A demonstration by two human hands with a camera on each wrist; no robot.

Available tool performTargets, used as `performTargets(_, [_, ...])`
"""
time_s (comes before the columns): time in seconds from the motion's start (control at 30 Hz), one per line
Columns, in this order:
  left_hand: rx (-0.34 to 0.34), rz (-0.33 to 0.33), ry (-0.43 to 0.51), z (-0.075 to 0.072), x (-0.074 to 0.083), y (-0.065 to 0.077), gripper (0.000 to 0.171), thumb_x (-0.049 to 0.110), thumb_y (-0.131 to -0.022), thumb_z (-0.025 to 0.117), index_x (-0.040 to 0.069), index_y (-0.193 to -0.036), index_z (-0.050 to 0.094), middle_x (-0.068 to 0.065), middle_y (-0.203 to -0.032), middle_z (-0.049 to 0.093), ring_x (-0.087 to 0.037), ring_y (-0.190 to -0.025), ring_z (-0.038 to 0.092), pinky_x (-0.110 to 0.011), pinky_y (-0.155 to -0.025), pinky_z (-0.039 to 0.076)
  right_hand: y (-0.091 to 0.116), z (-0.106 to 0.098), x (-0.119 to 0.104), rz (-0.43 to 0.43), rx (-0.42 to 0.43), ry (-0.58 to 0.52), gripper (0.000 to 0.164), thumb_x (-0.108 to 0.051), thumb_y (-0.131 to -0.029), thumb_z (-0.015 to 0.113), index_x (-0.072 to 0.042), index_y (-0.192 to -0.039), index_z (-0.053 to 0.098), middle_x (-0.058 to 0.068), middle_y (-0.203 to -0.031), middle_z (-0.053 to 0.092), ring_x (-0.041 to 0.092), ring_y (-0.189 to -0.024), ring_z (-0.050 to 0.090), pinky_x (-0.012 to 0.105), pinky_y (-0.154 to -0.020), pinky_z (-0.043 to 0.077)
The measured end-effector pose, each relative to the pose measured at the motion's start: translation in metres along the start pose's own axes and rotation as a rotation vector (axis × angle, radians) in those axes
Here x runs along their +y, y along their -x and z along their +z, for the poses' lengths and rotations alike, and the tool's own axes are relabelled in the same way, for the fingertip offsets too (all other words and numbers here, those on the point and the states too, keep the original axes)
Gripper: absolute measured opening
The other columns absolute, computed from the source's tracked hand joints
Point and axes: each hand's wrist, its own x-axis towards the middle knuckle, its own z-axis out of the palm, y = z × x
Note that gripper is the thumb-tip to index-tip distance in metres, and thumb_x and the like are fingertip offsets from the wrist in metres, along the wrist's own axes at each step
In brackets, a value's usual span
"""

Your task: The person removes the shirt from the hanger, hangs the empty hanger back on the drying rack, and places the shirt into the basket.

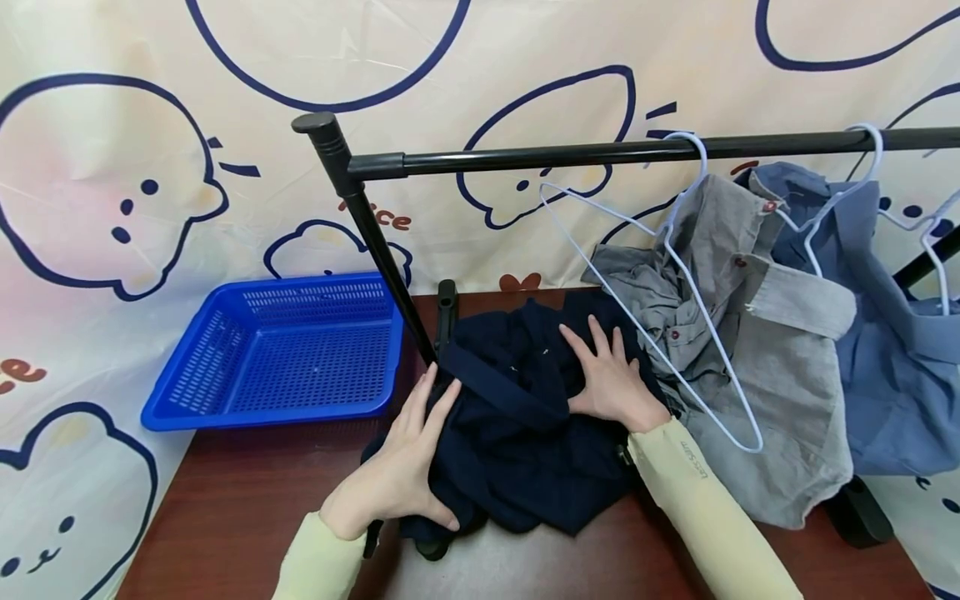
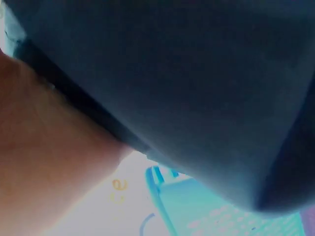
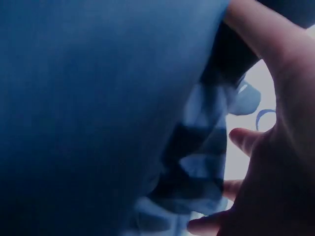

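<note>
A dark navy garment (image 1: 517, 467) lies bunched on the table, with a folded band of cloth across its upper part. My left hand (image 1: 397, 467) is at its left side, fingers straight and spread, thumb along the cloth. On the garment's upper right, my right hand (image 1: 611, 383) has its fingers fanned out. Both wrist views are mostly filled by the blurred navy cloth. An empty white hanger (image 1: 701, 308) hangs from the rail just right of my right hand.
A blue plastic basket (image 1: 273, 412) stands at the left. The black rack's rail (image 1: 525, 157) runs overhead, its slanted post (image 1: 382, 258) beside the basket. A grey shirt (image 1: 795, 400) and a blue shirt (image 1: 892, 375) hang at the right. Beneath is a brown table (image 1: 225, 517).
</note>
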Motion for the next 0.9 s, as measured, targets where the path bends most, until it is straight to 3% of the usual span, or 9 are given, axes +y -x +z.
performTargets(0.13, [-0.051, -0.017, -0.071, 0.005, 0.0, -0.003, 0.152, 0.033, -0.05, 0.105, 0.034, -0.165, 0.005, -0.007, -0.168, -0.016, -0.042, -0.151, 0.006, -0.071, -0.108, 0.025, -0.014, 0.003, 0.009, 0.057, -0.06, -0.039, 0.118, -0.051, -0.075, 0.086, -0.028, -0.165, 0.014, 0.019, -0.168, -0.006, 0.062, -0.144, -0.002, 0.085, -0.096, 0.019])
performTargets(0.27, [-0.048, -0.017, -0.161, 0.01, 0.0, -0.01, 0.124, 0.023, -0.06, 0.102, 0.026, -0.161, 0.03, -0.01, -0.169, 0.01, -0.043, -0.141, 0.032, -0.068, -0.101, 0.037, -0.026, 0.003, 0.014, 0.035, -0.087, -0.042, 0.115, -0.054, -0.074, 0.086, -0.024, -0.164, 0.021, 0.02, -0.167, 0.002, 0.061, -0.144, -0.002, 0.083, -0.1, 0.017])
performTargets(0.4, [-0.032, 0.002, -0.251, 0.015, -0.005, -0.018, 0.083, 0.003, -0.074, 0.086, 0.019, -0.148, 0.053, -0.012, -0.154, 0.043, -0.038, -0.126, 0.049, -0.064, -0.096, 0.044, -0.037, 0.004, 0.015, -0.011, -0.122, 0.01, 0.111, -0.06, -0.074, 0.082, -0.023, -0.163, 0.028, 0.02, -0.166, 0.013, 0.058, -0.146, 0.002, 0.078, -0.105, 0.016])
performTargets(0.53, [0.055, 0.077, -0.268, 0.019, -0.015, -0.028, 0.067, -0.017, -0.07, 0.065, 0.014, -0.129, 0.069, -0.009, -0.13, 0.064, -0.029, -0.107, 0.058, -0.047, -0.09, 0.05, -0.045, 0.007, 0.011, -0.015, -0.129, 0.04, 0.099, -0.06, -0.078, 0.078, -0.027, -0.16, 0.035, 0.016, -0.165, 0.022, 0.056, -0.147, 0.007, 0.074, -0.103, 0.018])
performTargets(0.67, [0.163, 0.122, -0.14, 0.019, -0.022, -0.035, 0.062, -0.022, -0.069, 0.054, 0.015, -0.115, 0.073, 0.001, -0.111, 0.071, -0.021, -0.1, 0.064, -0.038, -0.089, 0.051, -0.047, 0.012, 0.007, -0.04, -0.103, 0.028, 0.079, -0.049, -0.086, 0.075, -0.026, -0.156, 0.044, 0.012, -0.164, 0.029, 0.054, -0.146, 0.015, 0.073, -0.1, 0.023])
performTargets(0.73, [0.205, 0.109, -0.026, 0.018, -0.023, -0.038, 0.051, -0.018, -0.078, 0.059, 0.017, -0.113, 0.072, 0.003, -0.108, 0.07, -0.019, -0.102, 0.065, -0.039, -0.091, 0.052, -0.046, 0.013, 0.006, -0.081, -0.105, -0.006, 0.066, -0.04, -0.092, 0.072, -0.021, -0.151, 0.052, 0.012, -0.163, 0.03, 0.053, -0.146, 0.015, 0.074, -0.102, 0.023])
performTargets(0.83, [0.294, 0.078, 0.145, 0.012, -0.02, -0.043, 0.036, -0.006, -0.091, 0.065, 0.019, -0.115, 0.07, 0.003, -0.111, 0.068, -0.018, -0.107, 0.064, -0.041, -0.094, 0.051, -0.043, 0.014, 0.009, -0.244, -0.116, -0.084, 0.041, -0.022, -0.097, 0.066, -0.009, -0.136, 0.067, 0.018, -0.158, 0.038, 0.051, -0.147, 0.017, 0.072, -0.11, 0.016])
performTargets(0.9, [0.365, 0.076, 0.244, 0.008, -0.016, -0.046, 0.026, 0.005, -0.097, 0.067, 0.019, -0.118, 0.069, 0.003, -0.115, 0.067, -0.018, -0.11, 0.064, -0.041, -0.095, 0.05, -0.04, 0.014, 0.012, -0.38, -0.124, -0.139, 0.033, -0.013, -0.099, 0.063, -0.001, -0.13, 0.069, 0.025, -0.152, 0.043, 0.051, -0.146, 0.02, 0.069, -0.114, 0.009])
